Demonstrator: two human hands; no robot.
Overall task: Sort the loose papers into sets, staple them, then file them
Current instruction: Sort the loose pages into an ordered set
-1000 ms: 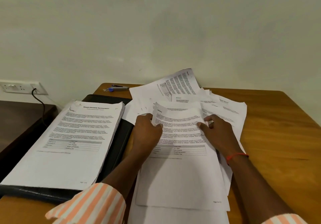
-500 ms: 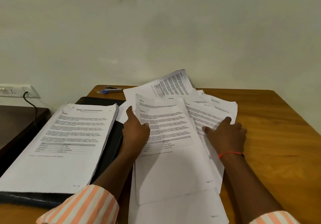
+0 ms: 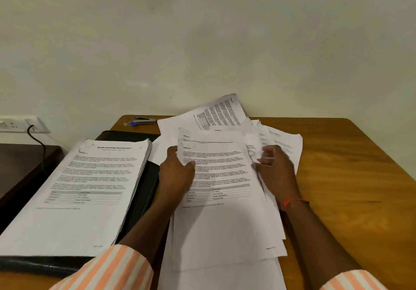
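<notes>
2 hands are set on the loose papers point(image 3: 225, 226), which are spread across the middle of the wooden surface point(image 3: 351, 188). The top sheet point(image 3: 220, 172) is pinched at its left edge by the left hand point(image 3: 177, 173). The right hand point(image 3: 280, 172) is blurred at the right edge, so the state of its fingers cannot be told. A thick stack point(image 3: 85, 188) is laid on a black folder point(image 3: 144, 190) at the left.

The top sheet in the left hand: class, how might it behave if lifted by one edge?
Probably floppy: the top sheet is one thin page, bowing where the left hand grips its edge. Likely light, and apt to slide, since it lies on other loose papers.
</notes>
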